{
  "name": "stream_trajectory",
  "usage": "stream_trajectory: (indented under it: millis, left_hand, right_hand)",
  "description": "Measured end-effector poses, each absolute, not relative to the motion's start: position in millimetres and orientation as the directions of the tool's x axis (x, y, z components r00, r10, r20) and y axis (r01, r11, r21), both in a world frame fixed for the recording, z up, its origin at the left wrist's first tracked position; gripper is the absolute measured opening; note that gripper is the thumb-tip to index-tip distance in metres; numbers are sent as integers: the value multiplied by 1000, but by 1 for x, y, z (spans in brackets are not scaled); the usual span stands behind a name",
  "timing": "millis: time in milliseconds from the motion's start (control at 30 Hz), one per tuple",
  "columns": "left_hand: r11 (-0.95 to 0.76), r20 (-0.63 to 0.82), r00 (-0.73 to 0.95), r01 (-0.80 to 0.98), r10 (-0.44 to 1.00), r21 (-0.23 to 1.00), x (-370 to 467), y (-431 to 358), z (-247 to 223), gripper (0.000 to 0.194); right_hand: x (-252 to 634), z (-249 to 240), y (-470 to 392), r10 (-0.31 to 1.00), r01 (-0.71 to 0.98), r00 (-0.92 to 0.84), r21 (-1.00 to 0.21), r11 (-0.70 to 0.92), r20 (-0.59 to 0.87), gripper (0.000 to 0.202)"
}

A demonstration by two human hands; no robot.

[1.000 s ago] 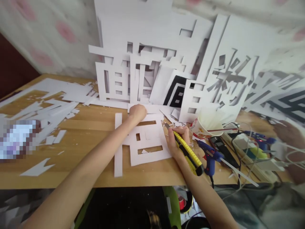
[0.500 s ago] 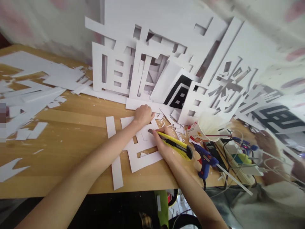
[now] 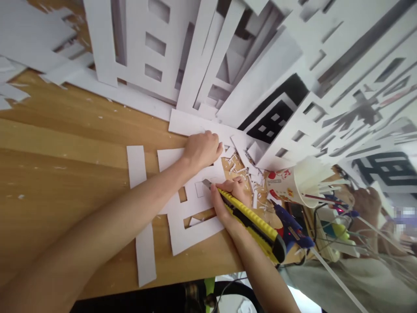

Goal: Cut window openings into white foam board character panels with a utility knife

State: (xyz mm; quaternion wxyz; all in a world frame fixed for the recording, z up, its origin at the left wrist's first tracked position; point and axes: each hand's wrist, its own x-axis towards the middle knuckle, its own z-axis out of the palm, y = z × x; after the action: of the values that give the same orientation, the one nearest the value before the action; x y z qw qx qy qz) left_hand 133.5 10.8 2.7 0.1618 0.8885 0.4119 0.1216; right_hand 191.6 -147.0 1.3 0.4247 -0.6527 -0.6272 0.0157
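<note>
A white board [image 3: 179,239] with rectangular cut-outs lies flat on the table, thin pencil lines drawn on its face. My left hand [image 3: 202,150] rests as a fist on its upper part; whatever its curled fingers may hold is hidden. In my right hand [image 3: 233,198] is a yellow and black utility knife [image 3: 252,221], gripped near the front. Its blade meets or hovers just over the board beside a pencilled rectangle; I cannot tell which. A narrow white strip [image 3: 145,252] lies left of the board, partly beneath my left forearm.
Cut-out white panels [image 3: 148,52] lean along the back. Small scraps [image 3: 236,165] litter the table [image 3: 81,152]. At right are a paper cup [image 3: 283,187] of translucent sticks, a blue glue gun [image 3: 289,226], tangled cables and another person's hand [image 3: 366,206].
The view has come closer and tilted, so board and hands appear larger. My left fist stays on the board. The knife remains in my right hand, its blade still by the pencilled rectangle.
</note>
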Motion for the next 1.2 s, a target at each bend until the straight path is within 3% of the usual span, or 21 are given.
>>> stream_trajectory:
  millis: [267, 800, 1200]
  left_hand:
    - [-603, 86, 626, 691, 775, 399, 134, 11, 2, 42]
    - [-633, 57, 671, 664, 739, 398, 131, 11, 3, 48]
    - [-580, 11, 639, 690, 769, 434, 131, 11, 4, 53]
  right_hand:
    - [191, -3, -149, 817, 851, 178, -503, 152, 548, 16]
    - [187, 4, -150, 847, 831, 197, -543, 122, 493, 17]
    - [181, 8, -153, 866, 887, 131, -447, 115, 483, 20]
